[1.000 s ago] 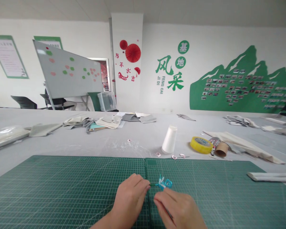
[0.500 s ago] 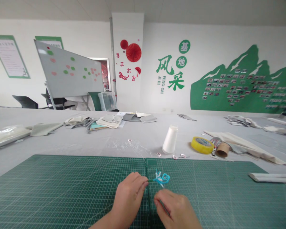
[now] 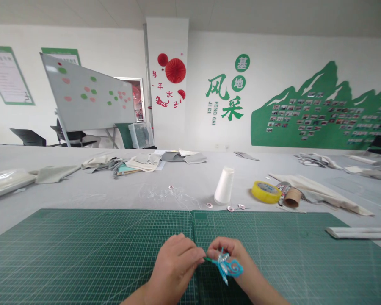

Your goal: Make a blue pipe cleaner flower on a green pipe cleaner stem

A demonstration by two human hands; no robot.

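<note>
My left hand (image 3: 178,264) is closed in a pinch on the green stem of a blue ornament (image 3: 230,267). The ornament has a curled blue loop and several silvery-white and blue petal-like pieces, and it points to the right, tilted a little downward. Behind it, my right hand (image 3: 230,250) is closed, its fingertips drawn together close to the green stem (image 3: 208,259). Whatever lies between the right fingertips is too small to make out. Both hands are above the seam where the green cutting mats (image 3: 98,250) meet.
Beyond the mats stand a white thread cone (image 3: 224,186), a yellow tape roll (image 3: 266,192) and a cardboard tube (image 3: 292,198). Loose threads (image 3: 165,192) and small round tags (image 3: 230,209) lie nearby. Fabric pieces (image 3: 142,162) are spread farther back; a folded cloth (image 3: 358,232) lies at right.
My right hand has moved up to the stem, behind the ornament. The ornament has shifted right and down and turned slightly. My left hand keeps its pinch, a bit farther right.
</note>
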